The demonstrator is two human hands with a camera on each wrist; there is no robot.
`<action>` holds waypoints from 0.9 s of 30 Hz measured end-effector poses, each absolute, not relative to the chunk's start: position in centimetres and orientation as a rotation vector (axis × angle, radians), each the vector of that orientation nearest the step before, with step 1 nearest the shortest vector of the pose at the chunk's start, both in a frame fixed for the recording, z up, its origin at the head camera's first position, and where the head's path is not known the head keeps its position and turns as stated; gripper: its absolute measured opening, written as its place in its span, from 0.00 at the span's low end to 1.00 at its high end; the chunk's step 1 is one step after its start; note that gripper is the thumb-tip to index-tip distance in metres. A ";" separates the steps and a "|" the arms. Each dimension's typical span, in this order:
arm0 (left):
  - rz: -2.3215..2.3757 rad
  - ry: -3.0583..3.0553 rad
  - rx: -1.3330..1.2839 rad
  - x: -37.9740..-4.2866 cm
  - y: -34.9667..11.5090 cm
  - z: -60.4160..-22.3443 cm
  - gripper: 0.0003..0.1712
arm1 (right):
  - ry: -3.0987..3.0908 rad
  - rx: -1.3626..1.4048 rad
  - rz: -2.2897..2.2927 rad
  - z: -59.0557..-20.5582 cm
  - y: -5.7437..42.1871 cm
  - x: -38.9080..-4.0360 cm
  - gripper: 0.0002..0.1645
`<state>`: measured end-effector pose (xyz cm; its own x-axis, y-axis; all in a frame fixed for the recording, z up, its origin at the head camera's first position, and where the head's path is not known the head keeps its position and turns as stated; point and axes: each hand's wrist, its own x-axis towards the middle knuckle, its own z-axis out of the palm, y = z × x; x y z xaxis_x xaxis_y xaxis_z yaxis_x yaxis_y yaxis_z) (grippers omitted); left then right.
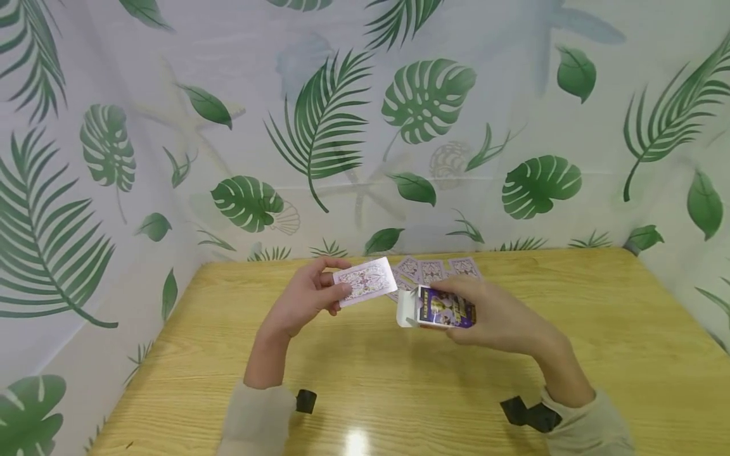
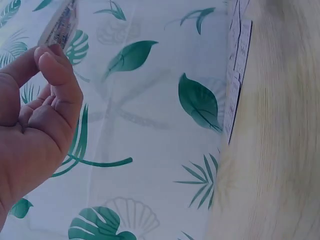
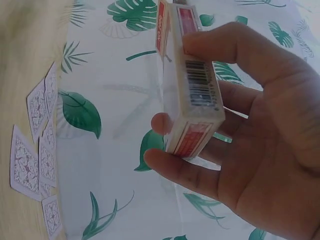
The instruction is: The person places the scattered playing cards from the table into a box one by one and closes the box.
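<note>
My left hand [image 1: 301, 297] pinches a playing card or a thin stack of them [image 1: 365, 282] between thumb and fingers, with the patterned back facing up. From the left wrist view the cards [image 2: 61, 24] appear nearly edge-on, so how many there are cannot be told. In my right hand [image 1: 504, 316] is a purple card box [image 1: 447, 308], gripped by its sides. Its white end flap [image 1: 406, 308] hangs open toward the left hand, a short gap from the held cards. A barcode shows on the box [image 3: 195, 107] in the right wrist view. The box's inside is hidden.
Several loose cards [image 1: 431, 271] lie face down near the back edge of the wooden table [image 1: 365, 380], behind the box. Some overlap, as the right wrist view shows with these cards [image 3: 25, 162]. A leaf-printed cloth [image 1: 342, 209] hangs behind the table.
</note>
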<state>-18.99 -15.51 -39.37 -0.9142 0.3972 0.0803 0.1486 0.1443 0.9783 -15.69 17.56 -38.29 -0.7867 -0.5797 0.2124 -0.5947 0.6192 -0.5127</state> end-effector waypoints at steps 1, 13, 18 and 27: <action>1.862 2.204 0.558 -18.8 -15.4 -39.3 0.22 | -2.801 1.020 0.904 -38.3 17.5 -15.6 0.40; 1.901 2.152 0.595 -17.8 -14.3 -39.3 0.20 | -2.774 1.053 0.899 -37.3 18.0 -14.6 0.38; 1.877 2.129 0.616 -17.3 -13.9 -39.1 0.20 | -2.761 1.068 0.889 -37.0 18.1 -14.5 0.38; 1.785 2.144 0.663 -17.2 -13.0 -39.2 0.20 | -2.774 1.106 0.903 -36.9 18.2 -14.3 0.39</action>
